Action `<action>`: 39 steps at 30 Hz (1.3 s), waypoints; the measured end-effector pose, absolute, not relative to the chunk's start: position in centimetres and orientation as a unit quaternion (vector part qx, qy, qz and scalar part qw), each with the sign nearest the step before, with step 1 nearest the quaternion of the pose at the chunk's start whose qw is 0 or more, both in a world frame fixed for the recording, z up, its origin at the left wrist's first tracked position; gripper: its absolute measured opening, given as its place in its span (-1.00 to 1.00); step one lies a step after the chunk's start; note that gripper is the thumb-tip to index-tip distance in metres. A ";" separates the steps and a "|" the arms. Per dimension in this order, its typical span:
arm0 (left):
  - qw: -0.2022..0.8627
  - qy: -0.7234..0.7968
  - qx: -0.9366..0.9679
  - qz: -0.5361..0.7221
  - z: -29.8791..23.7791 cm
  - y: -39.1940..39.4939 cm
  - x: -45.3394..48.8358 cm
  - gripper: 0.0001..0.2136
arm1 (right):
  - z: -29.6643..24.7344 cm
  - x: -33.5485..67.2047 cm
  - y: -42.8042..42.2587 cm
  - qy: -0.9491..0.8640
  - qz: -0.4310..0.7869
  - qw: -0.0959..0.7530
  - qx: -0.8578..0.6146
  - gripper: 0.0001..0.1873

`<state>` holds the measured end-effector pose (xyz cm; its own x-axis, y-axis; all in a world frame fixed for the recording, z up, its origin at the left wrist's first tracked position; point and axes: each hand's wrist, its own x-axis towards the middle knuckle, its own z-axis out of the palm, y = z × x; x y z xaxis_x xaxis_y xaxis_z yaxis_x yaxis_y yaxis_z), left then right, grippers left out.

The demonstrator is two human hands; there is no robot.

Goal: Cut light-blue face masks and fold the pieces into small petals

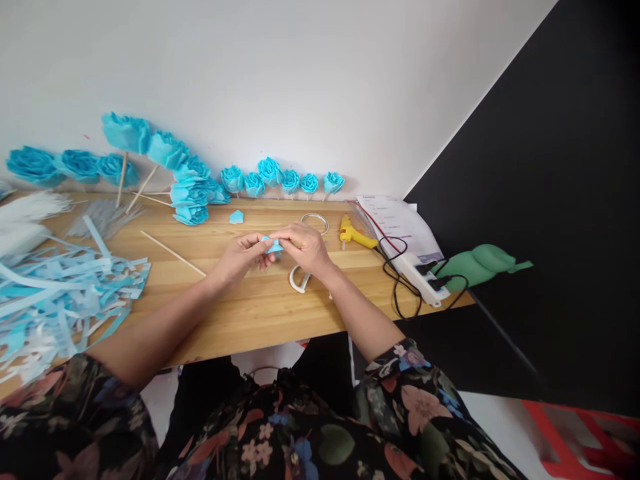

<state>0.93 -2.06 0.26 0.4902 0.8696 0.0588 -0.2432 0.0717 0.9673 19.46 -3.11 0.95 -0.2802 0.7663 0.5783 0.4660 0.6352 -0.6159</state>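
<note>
Between my two hands, above the wooden table, is a small piece of light blue paper (273, 245). My left hand (246, 253) pinches its left side between thumb and fingers. The fingertips of my right hand (303, 247) close on its right side and partly cover it. Under my right hand lies a pair of scissors with white handles (299, 283), mostly hidden. Another small blue paper piece (237, 217) rests on the table just beyond my left hand. To the right of my hands is a yellow hot glue gun (354, 232).
Blue paper flowers (270, 172) on sticks line the wall. A thin wooden stick (173, 253) and a heap of blue and white strips (65, 300) lie left. A white power strip (420, 277) with black cables, printed sheets (400, 223) and a green bag-like object (483, 263) are right.
</note>
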 end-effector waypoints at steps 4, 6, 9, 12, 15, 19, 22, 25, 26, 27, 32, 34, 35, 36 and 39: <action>0.622 0.306 0.575 0.435 0.1 -1.9 0.8 -0.63 | 1.1 19.4 -3.4 -0.710 0.295 0.469 -0.434 -0.60; 0.599 0.312 0.595 0.436 0.1 -1.8 0.8 -0.63 | 1.2 19.4 -3.4 -0.682 0.349 0.472 -0.436 -0.53; 0.581 0.316 0.608 0.439 0.2 -1.8 0.7 -0.61 | 1.3 19.4 -3.2 -0.667 0.382 0.470 -0.434 -0.50; 0.572 0.321 0.611 0.444 0.2 -1.7 0.8 -0.59 | 0.9 19.4 -2.9 -0.666 0.402 0.466 -0.423 -0.48; 0.566 0.328 0.611 0.446 0.2 -1.6 0.8 -0.57 | 0.4 19.3 -2.6 -0.667 0.403 0.469 -0.415 -0.43; 0.554 0.333 0.619 0.446 0.2 -1.6 0.9 -0.57 | -0.1 19.3 -2.4 -0.667 0.384 0.477 -0.424 -0.50; 0.546 0.339 0.621 0.449 0.1 -1.7 1.0 -0.59 | -0.1 19.3 -2.4 -0.669 0.376 0.482 -0.423 -0.54; 0.541 0.347 0.620 0.451 0.1 -1.6 1.0 -0.61 | 0.1 19.2 -2.5 -0.670 0.372 0.486 -0.421 -0.58; 0.540 0.349 0.620 0.451 0.1 -1.6 1.0 -0.61 | 0.1 19.2 -2.5 -0.668 0.374 0.487 -0.420 -0.60; 0.539 0.350 0.619 0.451 0.0 -1.6 1.0 -0.61 | 0.2 19.2 -2.5 -0.663 0.379 0.490 -0.421 -0.61; 0.520 0.351 0.633 0.453 -0.1 -1.6 0.9 -0.63 | 0.6 19.0 -2.7 -0.645 0.394 0.491 -0.433 -0.69; 0.510 0.352 0.646 0.446 -0.2 -1.6 0.8 -0.64 | 0.7 19.0 -2.7 -0.650 0.388 0.488 -0.435 -0.70; 0.507 0.352 0.650 0.443 -0.3 -1.6 0.8 -0.64 | 0.7 19.0 -2.7 -0.653 0.385 0.487 -0.435 -0.71; 0.505 0.353 0.653 0.440 -0.3 -1.6 0.8 -0.64 | 0.7 19.0 -2.7 -0.653 0.383 0.486 -0.436 -0.71; 0.505 0.357 0.656 0.433 -0.3 -1.6 0.9 -0.66 | 0.8 19.0 -2.7 -0.644 0.392 0.488 -0.440 -0.72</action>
<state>0.87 -1.63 -0.33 0.3711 0.9053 0.2068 0.0307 -0.2346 0.9716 19.04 -2.69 0.76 -0.1361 0.9493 0.2834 0.1838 0.3053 -0.9343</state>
